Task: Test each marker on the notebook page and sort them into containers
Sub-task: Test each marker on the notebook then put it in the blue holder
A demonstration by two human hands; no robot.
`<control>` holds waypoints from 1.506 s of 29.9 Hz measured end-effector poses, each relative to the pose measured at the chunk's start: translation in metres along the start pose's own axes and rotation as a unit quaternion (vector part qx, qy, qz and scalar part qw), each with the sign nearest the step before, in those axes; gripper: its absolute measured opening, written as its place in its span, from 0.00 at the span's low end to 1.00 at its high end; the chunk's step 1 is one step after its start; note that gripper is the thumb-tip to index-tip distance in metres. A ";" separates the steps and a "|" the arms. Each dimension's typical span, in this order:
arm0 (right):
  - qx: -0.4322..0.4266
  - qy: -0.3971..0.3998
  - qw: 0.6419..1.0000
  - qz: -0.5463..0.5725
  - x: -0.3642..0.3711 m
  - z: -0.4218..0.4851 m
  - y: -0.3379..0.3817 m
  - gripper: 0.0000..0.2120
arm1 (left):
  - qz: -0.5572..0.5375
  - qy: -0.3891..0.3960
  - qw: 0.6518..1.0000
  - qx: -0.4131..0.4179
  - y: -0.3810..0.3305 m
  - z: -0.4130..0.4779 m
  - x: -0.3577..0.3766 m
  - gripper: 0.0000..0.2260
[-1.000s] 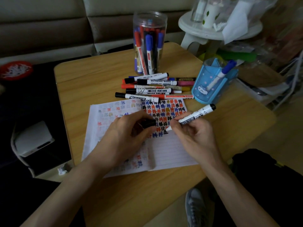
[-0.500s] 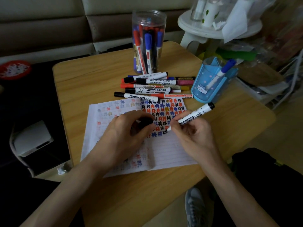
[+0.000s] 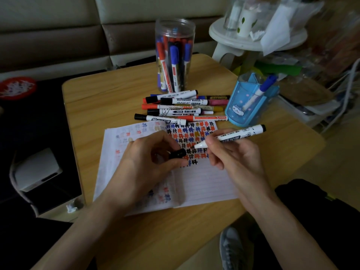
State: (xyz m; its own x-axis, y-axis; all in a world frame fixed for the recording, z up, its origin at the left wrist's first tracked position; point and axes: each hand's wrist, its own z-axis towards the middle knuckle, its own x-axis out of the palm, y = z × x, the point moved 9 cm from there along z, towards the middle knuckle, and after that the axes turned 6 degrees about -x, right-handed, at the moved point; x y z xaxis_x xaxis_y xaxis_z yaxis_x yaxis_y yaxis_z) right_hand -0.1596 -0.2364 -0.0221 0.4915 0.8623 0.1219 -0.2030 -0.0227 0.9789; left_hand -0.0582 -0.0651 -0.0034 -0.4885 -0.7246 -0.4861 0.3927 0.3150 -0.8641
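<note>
Tabletop: one light wooden tabletop carries everything below except the stool.
Left hand: one left hand lies over the notebook's middle fold. Its thumb and fingers are curled round one small black cap.
Notebook: one open lined white notebook lies flat at the near middle of the tabletop. Its right page bears rows of hash marks in black, red, blue and orange; its left page has only faint ones.
Jar: one tall clear plastic jar stands upright behind the notebook. It holds red, blue and black markers packed too closely to count.
Pile: one pile of loose markers, about ten, lies crosswise between jar and notebook. They overlap, so the count is rough.
Right hand: one right hand pinches one uncapped white marker with a black end near its nib. The marker slants low with its nib over the hash marks. Whether it touches the paper cannot be told.
Holder: one pale blue pen holder with a cat picture stands right of the pile, with one blue-capped white marker leaning in it.
Stool: one round white stool stands beyond the tabletop's far right corner.
Change: half a second ago the nib was at the lowest black hash mark; now it is higher up the page, and more of the cap shows.
</note>
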 end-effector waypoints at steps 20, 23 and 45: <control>-0.061 0.044 0.997 0.005 0.022 -0.010 0.009 0.09 | -0.111 -0.030 0.993 0.007 -0.012 -0.005 -0.004 0.09; -0.079 0.037 0.996 0.009 0.023 -0.012 0.011 0.10 | -0.122 -0.034 0.992 0.007 -0.015 -0.006 -0.003 0.09; -0.072 -0.004 0.934 -0.351 -0.066 0.025 0.016 0.22 | -0.149 -0.148 0.978 0.011 -0.064 0.058 -0.010 0.14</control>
State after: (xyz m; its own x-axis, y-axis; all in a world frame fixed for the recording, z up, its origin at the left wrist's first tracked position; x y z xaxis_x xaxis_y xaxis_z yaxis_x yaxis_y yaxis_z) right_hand -0.1744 -0.3063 -0.0101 0.5531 0.6353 -0.5389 0.0603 0.6147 0.7865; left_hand -0.0328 -0.1134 0.0645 -0.3381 -0.9289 -0.1510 0.2854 0.0517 -0.9570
